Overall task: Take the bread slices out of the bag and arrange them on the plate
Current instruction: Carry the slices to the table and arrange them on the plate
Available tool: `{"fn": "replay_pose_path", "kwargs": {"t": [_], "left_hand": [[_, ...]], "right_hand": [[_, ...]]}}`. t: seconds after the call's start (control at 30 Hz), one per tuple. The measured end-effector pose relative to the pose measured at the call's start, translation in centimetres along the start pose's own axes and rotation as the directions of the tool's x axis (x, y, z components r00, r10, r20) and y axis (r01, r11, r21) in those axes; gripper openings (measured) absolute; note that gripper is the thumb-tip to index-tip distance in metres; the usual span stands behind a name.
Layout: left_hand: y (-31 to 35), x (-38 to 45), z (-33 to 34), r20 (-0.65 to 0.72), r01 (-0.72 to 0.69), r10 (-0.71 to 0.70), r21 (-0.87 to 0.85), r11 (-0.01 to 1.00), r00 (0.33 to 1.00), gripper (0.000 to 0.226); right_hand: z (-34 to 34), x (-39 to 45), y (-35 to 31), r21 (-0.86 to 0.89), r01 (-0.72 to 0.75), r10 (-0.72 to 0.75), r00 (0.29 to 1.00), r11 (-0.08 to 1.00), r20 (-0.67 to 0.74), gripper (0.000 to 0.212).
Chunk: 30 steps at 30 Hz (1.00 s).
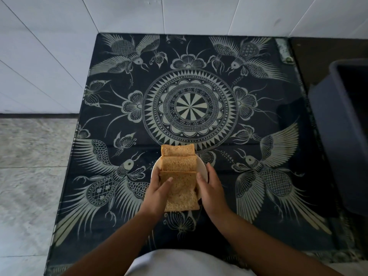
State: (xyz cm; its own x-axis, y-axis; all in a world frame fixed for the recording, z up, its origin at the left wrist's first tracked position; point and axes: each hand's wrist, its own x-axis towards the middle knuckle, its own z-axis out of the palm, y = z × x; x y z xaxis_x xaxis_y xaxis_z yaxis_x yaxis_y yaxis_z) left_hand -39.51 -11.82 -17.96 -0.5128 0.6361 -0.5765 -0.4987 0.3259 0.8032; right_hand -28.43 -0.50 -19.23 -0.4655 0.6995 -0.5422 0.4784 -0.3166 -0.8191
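Observation:
A small white plate (201, 165) sits near the front middle of the table. Three brown bread slices lie on it in an overlapping row: the far slice (177, 150), the middle slice (179, 163) and the near slice (182, 193), which juts over the plate's near rim. My left hand (158, 191) holds the near slice's left edge, thumb on top. My right hand (209, 186) rests against that slice's right edge and the plate's rim. No bag is in view.
The table (189, 108) is covered by a dark cloth with pale bird and mandala patterns under glass. A dark grey bin (342, 126) stands at the right. White tiled wall lies behind, grey floor to the left.

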Motion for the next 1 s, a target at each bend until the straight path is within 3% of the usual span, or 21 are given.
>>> {"fn": "replay_pose_path", "kwargs": {"t": [0.2, 0.37, 0.43, 0.5, 0.63, 0.77, 1.0], "left_hand": [[0.0, -0.2, -0.2, 0.055, -0.032, 0.033, -0.015, 0.999, 0.998, 0.045], [-0.1, -0.3, -0.4, 0.081, -0.066, 0.064, 0.025, 0.997, 0.995, 0.065], [-0.5, -0.5, -0.3, 0.085, -0.074, 0.072, 0.022, 0.997, 0.994, 0.068], [-0.9, -0.7, -0.4, 0.071, -0.076, 0.075, 0.021, 0.997, 0.995, 0.066], [-1.2, -0.8, -0.4, 0.061, -0.046, 0.044, 0.029, 0.999, 0.997, 0.066], [-1.2, -0.8, -0.1, 0.078, -0.047, 0.045, 0.023, 0.999, 0.996, 0.054], [-1.4, -0.9, -0.5, 0.140, -0.038, 0.026, 0.086, 0.996, 0.990, 0.062]], "right_hand": [[-0.3, -0.5, 0.4, 0.087, 0.025, -0.035, 0.993, 0.996, 0.117, 0.041], [-0.2, -1.0, 0.3, -0.092, 0.064, -0.059, 0.996, 0.994, 0.060, 0.063], [0.0, -1.2, 0.6, -0.020, 0.033, -0.031, 0.996, 0.999, 0.085, 0.070], [0.3, -1.3, 0.9, 0.078, -0.026, 0.012, 0.985, 0.997, 0.173, 0.064], [1.0, -1.3, 1.2, 0.120, -0.035, 0.009, 0.977, 0.992, 0.211, 0.046], [1.1, -1.4, 0.8, 0.136, -0.025, -0.003, 0.978, 0.990, 0.206, 0.047], [1.1, -1.4, 0.6, 0.126, -0.024, -0.001, 0.982, 0.992, 0.191, 0.049]]}}
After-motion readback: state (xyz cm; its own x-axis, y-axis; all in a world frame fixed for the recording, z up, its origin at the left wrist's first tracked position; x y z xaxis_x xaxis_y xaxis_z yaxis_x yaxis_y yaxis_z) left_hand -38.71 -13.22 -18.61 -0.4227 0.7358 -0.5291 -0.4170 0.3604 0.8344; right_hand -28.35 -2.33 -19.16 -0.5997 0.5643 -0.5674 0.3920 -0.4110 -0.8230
